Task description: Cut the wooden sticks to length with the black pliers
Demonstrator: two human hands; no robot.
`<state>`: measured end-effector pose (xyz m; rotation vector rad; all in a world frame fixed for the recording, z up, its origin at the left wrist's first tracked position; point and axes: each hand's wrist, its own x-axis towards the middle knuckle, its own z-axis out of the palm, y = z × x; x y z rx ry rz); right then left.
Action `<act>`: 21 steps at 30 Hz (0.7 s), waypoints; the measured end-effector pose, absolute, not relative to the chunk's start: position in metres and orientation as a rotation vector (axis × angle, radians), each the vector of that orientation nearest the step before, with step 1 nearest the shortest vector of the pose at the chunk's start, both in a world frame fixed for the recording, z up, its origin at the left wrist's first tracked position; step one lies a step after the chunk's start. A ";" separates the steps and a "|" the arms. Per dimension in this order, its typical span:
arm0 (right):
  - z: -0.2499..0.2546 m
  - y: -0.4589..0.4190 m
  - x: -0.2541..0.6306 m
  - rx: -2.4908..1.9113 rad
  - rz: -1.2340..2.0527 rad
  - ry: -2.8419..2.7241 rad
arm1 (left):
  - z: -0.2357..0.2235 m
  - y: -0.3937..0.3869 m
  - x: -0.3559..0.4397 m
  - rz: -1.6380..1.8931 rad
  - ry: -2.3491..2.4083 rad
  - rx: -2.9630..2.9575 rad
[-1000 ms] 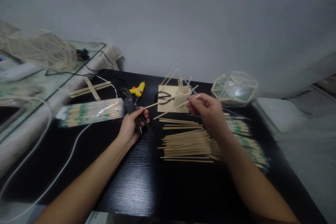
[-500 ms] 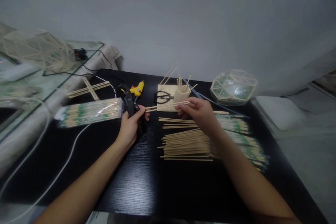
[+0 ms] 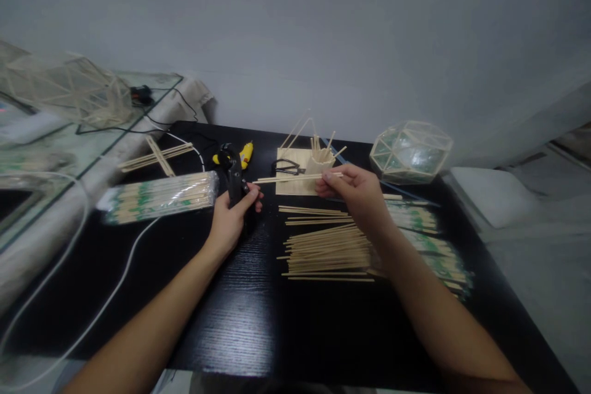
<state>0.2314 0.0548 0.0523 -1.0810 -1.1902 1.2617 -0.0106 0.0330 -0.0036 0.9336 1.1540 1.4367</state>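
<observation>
My left hand (image 3: pixel 235 212) is wrapped round a black hand tool (image 3: pixel 234 175) with a curved upper end; its exact kind is hard to make out. Between thumb and fingers, my right hand (image 3: pixel 348 188) pinches thin wooden sticks (image 3: pixel 290 179), held nearly level and pointing left. Their left ends lie close to my left fingertips. Behind them sits a light wooden board (image 3: pixel 290 188) with black-handled scissors (image 3: pixel 286 166) and a holder (image 3: pixel 319 163) full of upright sticks. A pile of loose sticks (image 3: pixel 323 252) lies below my right hand.
A yellow glue gun (image 3: pixel 246 154) lies behind the black tool. Wrapped sticks (image 3: pixel 161 197) are at left, with more packs (image 3: pixel 438 258) at right. A faceted stick-framed form (image 3: pixel 410 152) stands at the back right. A white cable (image 3: pixel 122 277) crosses the left side.
My right hand has moved slightly right with the sticks, and their left ends have come away from my left fingers. The black tool has turned more upright in my left hand.
</observation>
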 end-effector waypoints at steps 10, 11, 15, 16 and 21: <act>0.040 0.045 0.214 -1.084 1.538 -1.213 | 0.002 0.035 -0.012 1.556 1.085 0.694; 0.036 0.044 0.213 -1.091 1.594 -1.260 | 0.004 0.034 -0.012 1.574 1.084 0.701; 0.021 0.043 0.211 -1.103 1.711 -1.548 | 0.011 0.031 -0.009 1.581 1.085 0.748; 0.017 0.043 0.210 -1.107 1.677 -1.607 | 0.013 0.030 -0.008 1.574 1.096 0.766; 0.005 0.037 0.200 -1.151 1.403 -1.866 | 0.022 0.018 -0.003 1.553 1.137 1.019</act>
